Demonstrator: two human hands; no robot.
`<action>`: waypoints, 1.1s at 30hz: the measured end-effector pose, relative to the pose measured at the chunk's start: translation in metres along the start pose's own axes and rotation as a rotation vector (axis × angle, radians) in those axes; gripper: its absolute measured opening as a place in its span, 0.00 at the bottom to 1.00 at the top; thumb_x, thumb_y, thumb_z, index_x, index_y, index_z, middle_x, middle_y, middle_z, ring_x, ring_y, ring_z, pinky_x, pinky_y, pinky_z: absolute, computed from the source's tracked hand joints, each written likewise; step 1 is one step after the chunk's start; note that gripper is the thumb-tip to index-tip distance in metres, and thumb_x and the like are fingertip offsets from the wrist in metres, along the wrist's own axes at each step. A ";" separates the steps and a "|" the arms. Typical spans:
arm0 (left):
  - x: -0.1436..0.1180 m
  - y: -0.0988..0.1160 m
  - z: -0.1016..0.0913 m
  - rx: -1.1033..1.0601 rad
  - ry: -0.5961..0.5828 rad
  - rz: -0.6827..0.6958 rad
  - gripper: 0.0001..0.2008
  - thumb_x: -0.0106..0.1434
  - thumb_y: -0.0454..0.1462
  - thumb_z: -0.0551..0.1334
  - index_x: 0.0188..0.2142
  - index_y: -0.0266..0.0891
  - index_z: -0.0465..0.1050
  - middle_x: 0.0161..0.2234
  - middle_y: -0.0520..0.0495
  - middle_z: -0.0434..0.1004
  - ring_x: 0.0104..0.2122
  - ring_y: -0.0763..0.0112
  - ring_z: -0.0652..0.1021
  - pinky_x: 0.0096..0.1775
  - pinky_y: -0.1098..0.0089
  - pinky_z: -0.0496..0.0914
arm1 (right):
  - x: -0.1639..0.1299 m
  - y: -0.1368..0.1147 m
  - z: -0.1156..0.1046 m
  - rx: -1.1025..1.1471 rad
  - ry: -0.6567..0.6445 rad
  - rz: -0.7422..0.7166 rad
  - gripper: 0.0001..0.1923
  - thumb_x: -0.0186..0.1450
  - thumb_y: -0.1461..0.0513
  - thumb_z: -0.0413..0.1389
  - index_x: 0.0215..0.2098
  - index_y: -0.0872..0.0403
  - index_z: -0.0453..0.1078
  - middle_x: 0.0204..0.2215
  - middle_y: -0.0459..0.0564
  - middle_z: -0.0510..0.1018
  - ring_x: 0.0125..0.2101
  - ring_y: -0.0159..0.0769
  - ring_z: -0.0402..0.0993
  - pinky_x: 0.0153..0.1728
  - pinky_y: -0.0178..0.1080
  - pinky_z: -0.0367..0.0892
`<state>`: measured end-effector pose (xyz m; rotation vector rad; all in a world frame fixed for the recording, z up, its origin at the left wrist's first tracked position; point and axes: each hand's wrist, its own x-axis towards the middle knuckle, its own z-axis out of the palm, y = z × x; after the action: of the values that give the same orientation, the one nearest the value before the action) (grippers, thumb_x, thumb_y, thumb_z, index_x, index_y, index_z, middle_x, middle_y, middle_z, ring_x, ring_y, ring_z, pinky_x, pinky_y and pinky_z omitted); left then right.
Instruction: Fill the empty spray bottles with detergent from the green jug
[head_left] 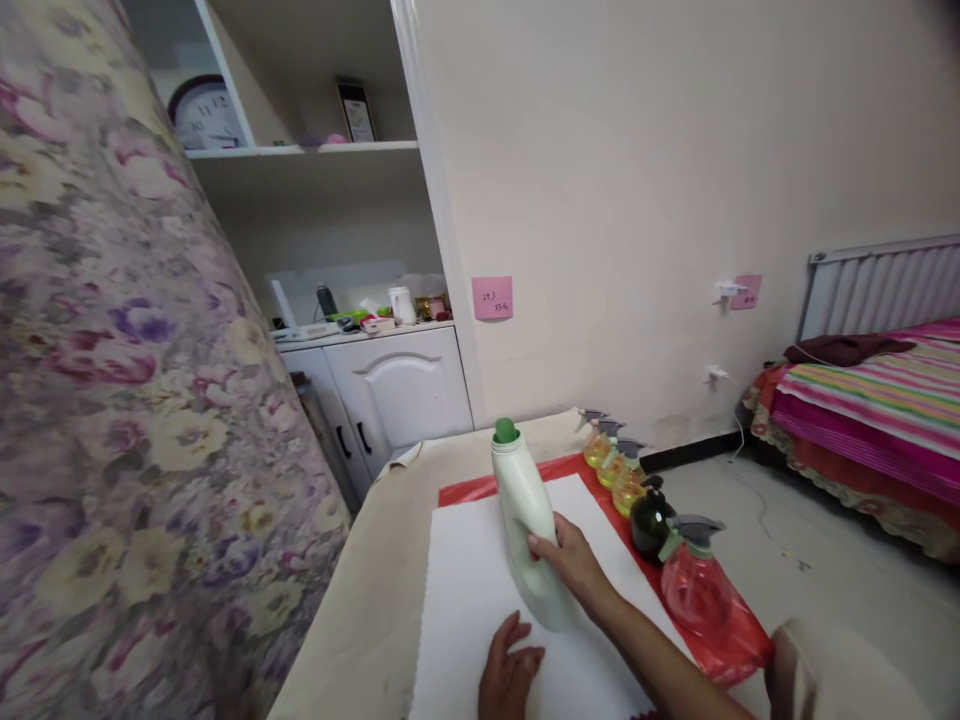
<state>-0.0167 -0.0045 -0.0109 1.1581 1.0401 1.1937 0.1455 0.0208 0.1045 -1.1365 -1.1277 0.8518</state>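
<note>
Head view: spray bottles [637,490] beside white bottle [529,520], floral curtain [127,400] left.

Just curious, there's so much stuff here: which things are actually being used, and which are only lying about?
In use:
white bottle, held by the right hand
white sheet, under the left hand

Lying about:
spray bottles
clock
pink note
bed
</note>
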 end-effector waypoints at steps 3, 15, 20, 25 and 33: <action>0.000 0.002 -0.001 0.037 0.015 0.007 0.33 0.50 0.52 0.66 0.52 0.40 0.70 0.49 0.34 0.76 0.30 0.62 0.80 0.36 0.62 0.74 | -0.012 0.000 0.017 0.015 0.004 -0.007 0.08 0.57 0.59 0.58 0.34 0.54 0.67 0.25 0.43 0.72 0.28 0.37 0.68 0.30 0.37 0.64; -0.003 0.010 0.003 0.096 0.056 0.016 0.30 0.51 0.49 0.63 0.52 0.39 0.70 0.47 0.37 0.79 0.28 0.64 0.78 0.32 0.64 0.73 | -0.024 0.012 0.031 0.035 0.012 -0.027 0.09 0.61 0.60 0.55 0.39 0.53 0.66 0.28 0.43 0.70 0.32 0.37 0.68 0.34 0.38 0.66; -0.001 0.005 0.001 0.108 0.079 0.040 0.29 0.52 0.49 0.63 0.51 0.37 0.70 0.38 0.41 0.81 0.27 0.64 0.78 0.32 0.66 0.72 | -0.032 0.015 0.032 0.002 0.002 -0.043 0.09 0.62 0.62 0.53 0.41 0.53 0.67 0.29 0.43 0.71 0.32 0.37 0.69 0.36 0.39 0.66; 0.000 0.005 0.002 0.050 0.104 0.044 0.27 0.52 0.46 0.64 0.49 0.35 0.69 0.33 0.43 0.82 0.25 0.68 0.77 0.30 0.69 0.71 | -0.060 0.028 0.012 -0.060 0.048 -0.076 0.20 0.58 0.67 0.54 0.50 0.53 0.65 0.45 0.51 0.72 0.46 0.42 0.69 0.49 0.42 0.64; -0.001 0.010 0.007 0.045 0.133 0.034 0.26 0.50 0.45 0.66 0.47 0.37 0.71 0.31 0.45 0.81 0.23 0.70 0.77 0.29 0.71 0.71 | -0.101 0.080 -0.043 -0.342 -0.016 -0.008 0.12 0.61 0.63 0.51 0.44 0.54 0.67 0.35 0.50 0.73 0.35 0.38 0.72 0.39 0.38 0.67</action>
<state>-0.0114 -0.0056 0.0003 1.1472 1.1566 1.2936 0.1644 -0.0650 0.0017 -1.4046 -1.3238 0.6773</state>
